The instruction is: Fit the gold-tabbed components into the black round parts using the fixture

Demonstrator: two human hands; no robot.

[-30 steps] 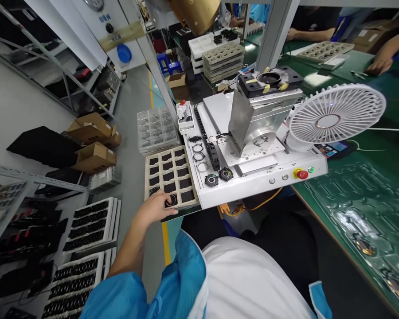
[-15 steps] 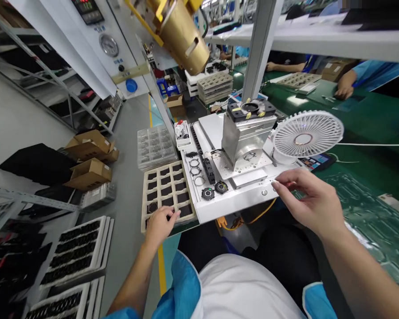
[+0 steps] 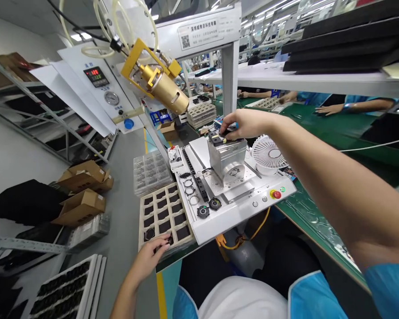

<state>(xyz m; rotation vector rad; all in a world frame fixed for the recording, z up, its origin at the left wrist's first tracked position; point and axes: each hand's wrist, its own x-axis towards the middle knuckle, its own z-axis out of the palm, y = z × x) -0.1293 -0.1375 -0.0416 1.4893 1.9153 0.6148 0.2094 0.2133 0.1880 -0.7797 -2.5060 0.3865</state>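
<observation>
My left hand (image 3: 153, 254) is at the front of the beige compartment tray (image 3: 140, 223), its thumb and fingers pinched around a small dark watch part (image 3: 170, 239). A round dark watch case (image 3: 149, 234) lies in the compartment beside it. My right hand (image 3: 244, 124) reaches over the black fixture (image 3: 216, 138) on top of the metal block (image 3: 219, 161). Its curled fingers point down into the fixture, and whatever they grip there is hidden. Two watch bodies (image 3: 203, 212) and several ring-shaped watch frames (image 3: 189, 191) lie on the white machine base (image 3: 216, 226).
A gold cylinder head (image 3: 169, 95) hangs above, left of the fixture. The white fan (image 3: 271, 153) stands right of the block. A red stop button (image 3: 276, 194) sits on the base's front. Clear plastic trays (image 3: 152, 170) are behind the beige tray. Co-workers' hands (image 3: 329, 109) show across the green table.
My right hand has moved from the base's front right edge up and inward onto the fixture. My left hand stays at the tray, its fingers now lower at the front compartments. The view has tilted up.
</observation>
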